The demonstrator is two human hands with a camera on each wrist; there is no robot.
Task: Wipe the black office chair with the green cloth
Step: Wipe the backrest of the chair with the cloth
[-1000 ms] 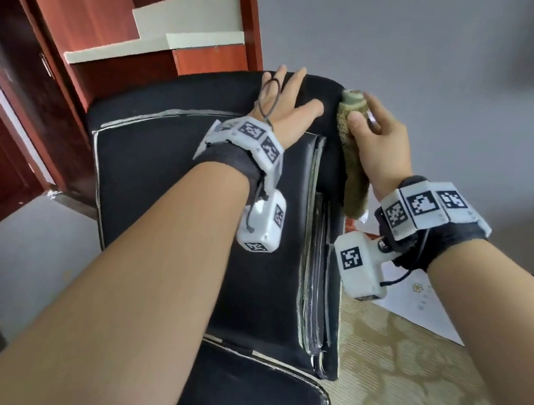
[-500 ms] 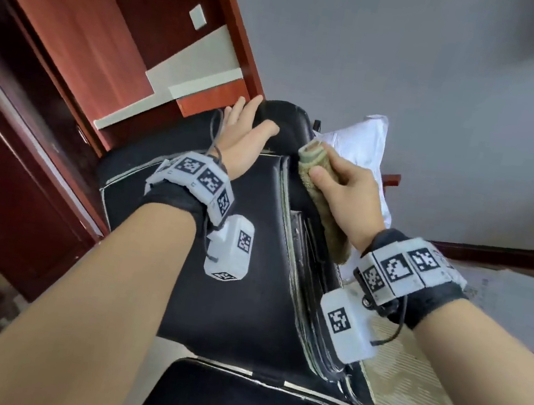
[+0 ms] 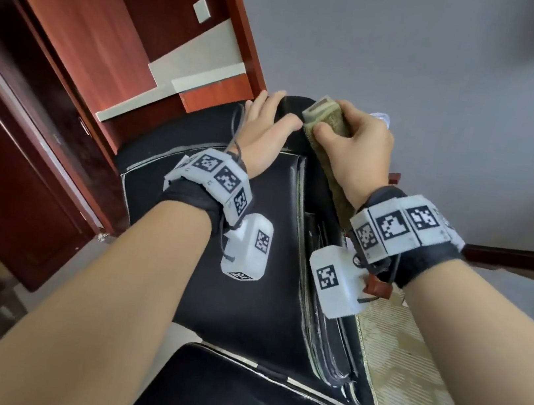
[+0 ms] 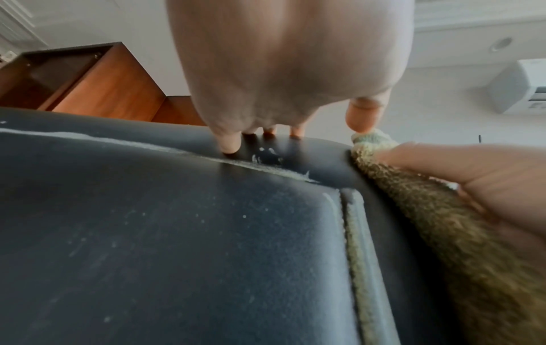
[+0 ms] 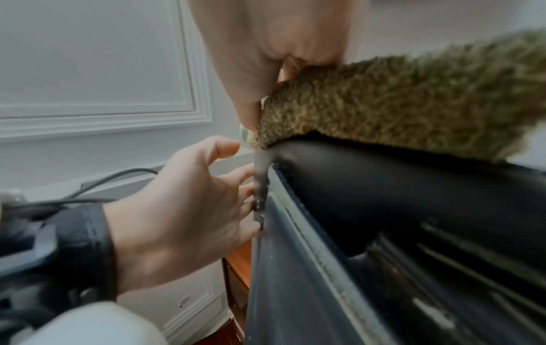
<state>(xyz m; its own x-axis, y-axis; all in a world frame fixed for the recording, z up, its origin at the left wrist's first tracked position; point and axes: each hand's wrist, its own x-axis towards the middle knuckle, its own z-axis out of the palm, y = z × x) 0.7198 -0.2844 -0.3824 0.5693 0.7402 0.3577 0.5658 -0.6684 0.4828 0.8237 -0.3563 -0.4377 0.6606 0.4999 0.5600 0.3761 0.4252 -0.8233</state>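
Observation:
The black office chair (image 3: 243,306) fills the middle of the head view, its worn backrest (image 4: 177,233) facing me and its seat (image 3: 246,404) below. My left hand (image 3: 265,122) lies flat on the top edge of the backrest, fingers straight over the rim (image 5: 207,191). My right hand (image 3: 351,142) grips the folded green cloth (image 3: 329,121) and presses it on the backrest's top right corner. The cloth (image 5: 384,105) drapes along the chair's right side edge (image 4: 443,221). The left thumb nearly touches the cloth.
A red-brown wooden door and frame (image 3: 90,54) stand close on the left. A grey wall (image 3: 451,73) is behind the chair. A patterned beige rug (image 3: 412,380) covers the floor on the right. An air conditioner (image 4: 520,86) shows in the left wrist view.
My right hand has slid the cloth up the backrest's right edge to its top corner, close beside the left thumb. The left hand has stayed on the top rim.

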